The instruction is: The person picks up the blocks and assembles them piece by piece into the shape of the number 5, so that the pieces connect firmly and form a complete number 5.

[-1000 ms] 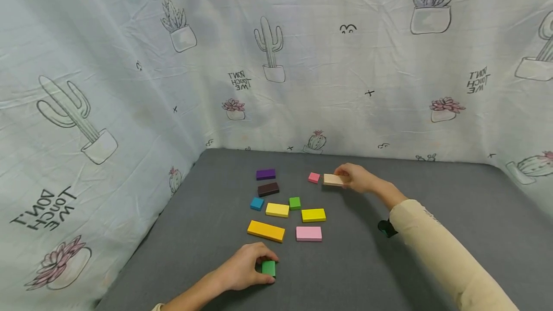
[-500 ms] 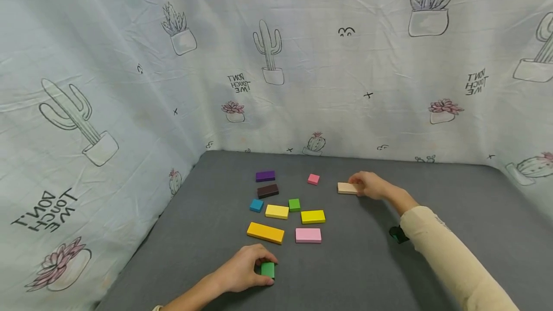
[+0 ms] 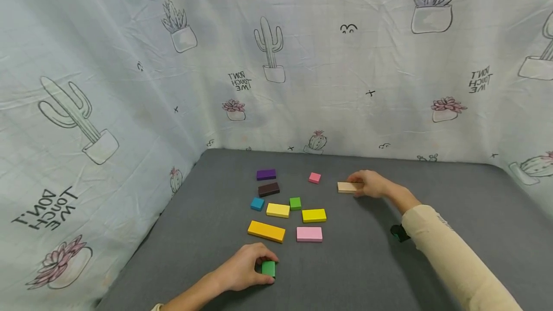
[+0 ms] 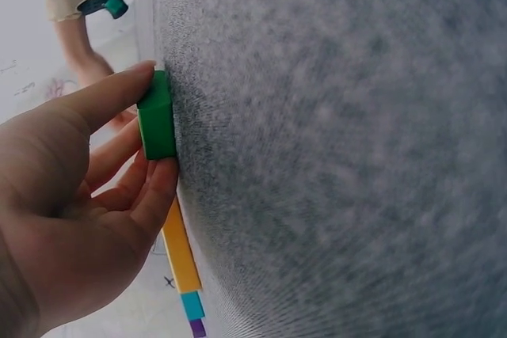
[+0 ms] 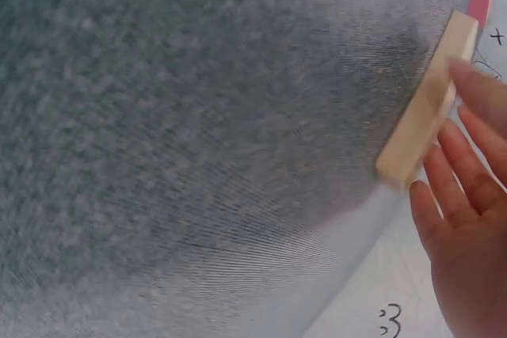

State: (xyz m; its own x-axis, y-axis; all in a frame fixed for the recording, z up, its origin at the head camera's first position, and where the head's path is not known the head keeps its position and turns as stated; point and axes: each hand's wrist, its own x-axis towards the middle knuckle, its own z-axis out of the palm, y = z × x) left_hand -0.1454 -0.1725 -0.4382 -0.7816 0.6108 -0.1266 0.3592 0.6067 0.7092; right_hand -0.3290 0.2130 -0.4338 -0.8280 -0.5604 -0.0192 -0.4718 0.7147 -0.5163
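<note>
Near the front of the table, my left hand point(image 3: 244, 268) pinches a small green block point(image 3: 268, 269) between thumb and fingers. The left wrist view shows that green block point(image 4: 157, 120) upright at the table surface, fingertips at its ends. At the back right, my right hand point(image 3: 372, 185) is around the right end of a pale wooden block point(image 3: 347, 187) lying on the table. In the right wrist view the fingers are loosely extended beside the wooden block point(image 5: 428, 104), and the blurred thumb overlaps its face.
Left of the wooden block lies a small pink-red block point(image 3: 315, 178). Mid-table are purple point(image 3: 266, 174), dark brown point(image 3: 269, 189), blue point(image 3: 257, 204), light green point(image 3: 295, 203), orange point(image 3: 266, 231), pink point(image 3: 309, 234) and two yellow blocks point(image 3: 314, 215). A cactus-print cloth point(image 3: 302, 109) hangs behind.
My right hand carried the wooden block rightward from beside the pink-red block. Since half a second ago the block has stayed put and the fingers have spread around it. The left hand is still.
</note>
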